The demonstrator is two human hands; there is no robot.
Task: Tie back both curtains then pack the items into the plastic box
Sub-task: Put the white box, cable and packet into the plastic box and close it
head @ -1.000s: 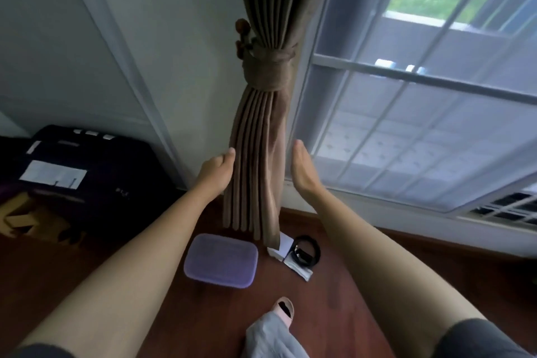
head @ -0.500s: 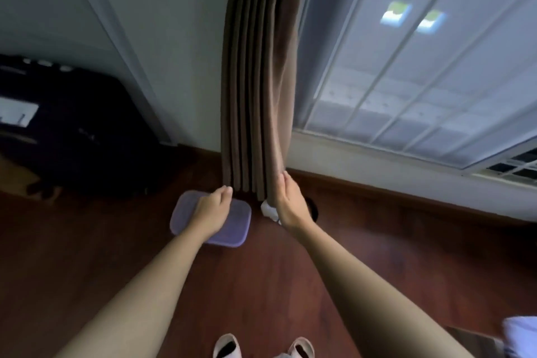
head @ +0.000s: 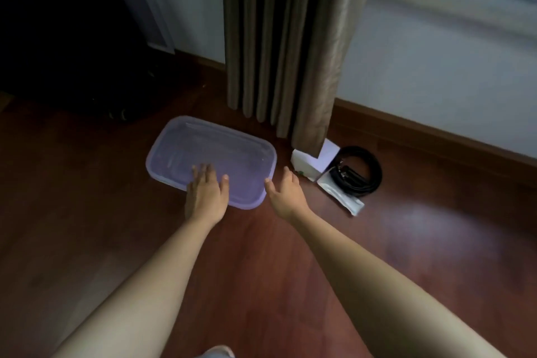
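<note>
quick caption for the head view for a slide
Both open hands, left hand and right hand, reach toward the lidded plastic box on the floor beside the curtain, coiled belt nearby.

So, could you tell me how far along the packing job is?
Tying isn't visible; only the curtain's hanging hem shows. In hand: both open hands, left and right, at the lidded plastic box. Left: belt and white packets remain on the floor.
</note>
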